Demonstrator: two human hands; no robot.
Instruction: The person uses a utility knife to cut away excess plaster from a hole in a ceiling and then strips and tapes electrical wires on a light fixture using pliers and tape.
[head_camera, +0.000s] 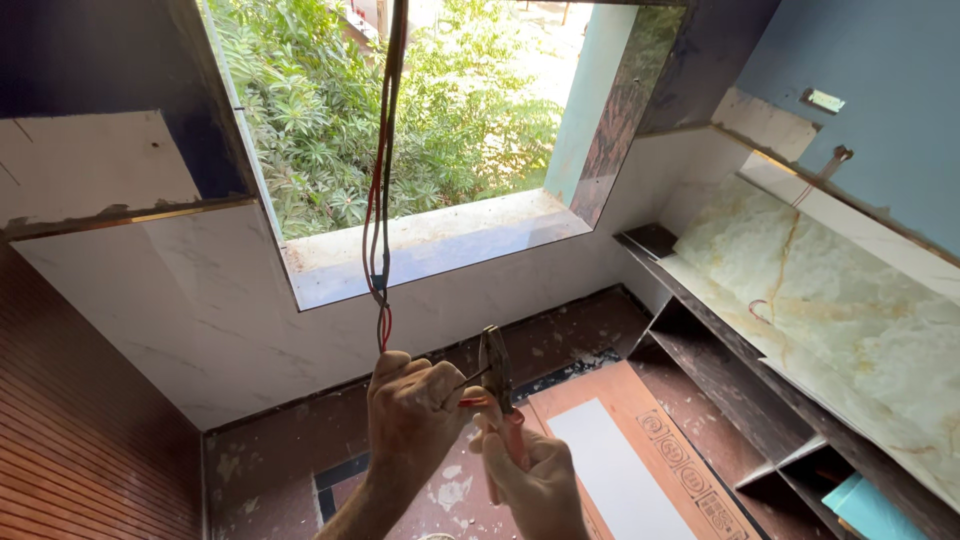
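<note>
Grip, left: I am closing my left hand (412, 408) into a fist around the bundle of wires (381, 230), just below where it is hanging down in front of the window opening (420, 120).
Grip, right: I am wrapping my right hand (535, 478) around the red handles of the combination pliers (497, 385), nose pointing up; whether the steel nose is biting or only resting against the wire, I cannot tell.
Position of work: one thin red lead (470, 402) is running from my left fist across to the pliers, the two hands almost touching.
Handling, wires: I am judging the bundle light, limp and flexible, red and dark insulated strands twisted loosely; smooth sheathing is likely slipping in a loose hold, so a full fist close to the free end is suiting it best. A bared end would be kinking easily.
Handling, pliers: rigid and fairly heavy for their size by the look; the sleeved handles are the place to hold, well back from the pivot.
Surfaces: white marble-look wall tiles (180, 300) are looking glossy and hard, with a wood-grain ribbed panel (80, 420) at left.
Below: a dark speckled floor (560, 340), dusty, is carrying an orange patterned board (660, 450).
Right side: a veined stone slab (850, 320) is leaning over dark shelving (720, 370).
</note>
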